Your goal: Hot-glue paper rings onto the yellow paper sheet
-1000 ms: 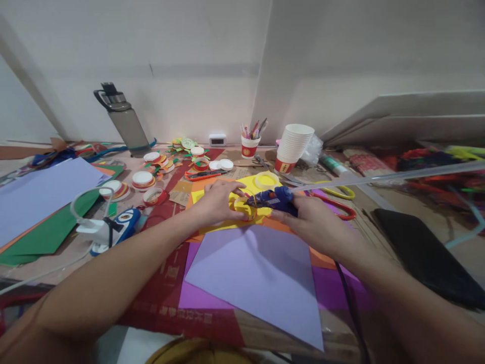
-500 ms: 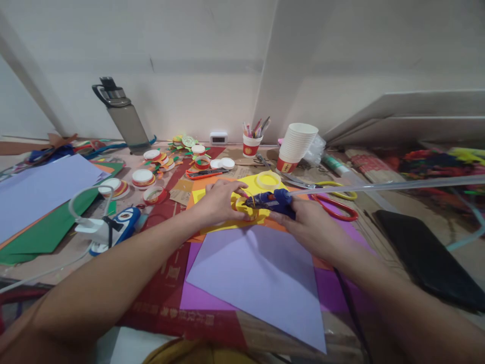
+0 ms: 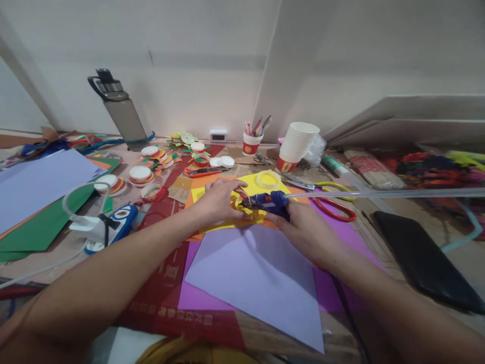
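My right hand (image 3: 303,220) is closed round a blue hot glue gun (image 3: 271,202), with a long clear glue stick (image 3: 379,193) sticking out of its back to the right. The gun's nozzle points left and meets a small yellow and red piece (image 3: 248,215), which looks like a cut paper cup ring. My left hand (image 3: 223,202) grips that piece between thumb and fingers, partly hiding it. Both hands are over yellow paper (image 3: 212,225). Just behind them lies a pale yellow ring (image 3: 268,179). A lilac sheet (image 3: 257,273) lies in front.
Scissors with red and yellow handles (image 3: 333,208), stacked paper cups (image 3: 299,144) and a black phone-like slab (image 3: 420,253) lie right. Left are a power strip (image 3: 123,222), several cup rings (image 3: 141,175) and a bottle (image 3: 127,119). An orange cutter (image 3: 204,172) lies behind my left hand.
The view has shifted slightly. Both hands keep nearly the same place, with the glue gun's nozzle still at the yellow and red piece.
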`<move>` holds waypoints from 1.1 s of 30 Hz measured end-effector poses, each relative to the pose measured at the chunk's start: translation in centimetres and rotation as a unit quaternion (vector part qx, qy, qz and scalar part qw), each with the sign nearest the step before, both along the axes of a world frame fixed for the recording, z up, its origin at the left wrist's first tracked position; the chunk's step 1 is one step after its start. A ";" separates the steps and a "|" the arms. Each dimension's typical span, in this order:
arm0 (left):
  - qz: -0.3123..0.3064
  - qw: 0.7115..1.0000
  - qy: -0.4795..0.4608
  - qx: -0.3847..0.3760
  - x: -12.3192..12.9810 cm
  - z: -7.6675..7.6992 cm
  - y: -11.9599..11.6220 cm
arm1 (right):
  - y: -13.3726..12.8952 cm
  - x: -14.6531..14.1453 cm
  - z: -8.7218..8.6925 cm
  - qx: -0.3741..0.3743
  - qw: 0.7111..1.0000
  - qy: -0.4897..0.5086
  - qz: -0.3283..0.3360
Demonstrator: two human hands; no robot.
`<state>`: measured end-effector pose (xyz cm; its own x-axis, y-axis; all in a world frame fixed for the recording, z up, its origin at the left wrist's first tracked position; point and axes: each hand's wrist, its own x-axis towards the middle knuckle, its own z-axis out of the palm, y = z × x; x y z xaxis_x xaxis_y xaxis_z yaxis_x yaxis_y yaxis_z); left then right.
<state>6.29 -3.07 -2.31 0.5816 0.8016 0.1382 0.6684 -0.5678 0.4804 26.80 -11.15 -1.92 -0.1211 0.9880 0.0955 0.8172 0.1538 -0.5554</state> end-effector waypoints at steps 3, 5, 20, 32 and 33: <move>0.006 1.000 -0.013 -0.008 -0.1 -0.3 0.1 | 0.0 -0.1 -0.2 0.002 1.000 -0.001 0.003; 0.007 1.000 -0.021 -0.013 -0.1 -0.5 0.1 | 0.0 -0.2 -0.3 -0.007 1.000 -0.013 0.000; 0.012 0.999 -0.024 -0.018 0.0 -0.4 0.1 | 0.2 -0.7 -0.6 0.001 0.997 -0.072 -0.008; 0.008 1.000 -0.020 -0.009 0.0 -0.5 0.3 | 0.1 -0.9 -0.4 0.000 0.993 -0.115 -0.021; 0.007 1.000 -0.020 -0.008 0.0 -0.6 0.3 | 0.1 -0.9 -0.4 0.001 0.993 -0.115 -0.021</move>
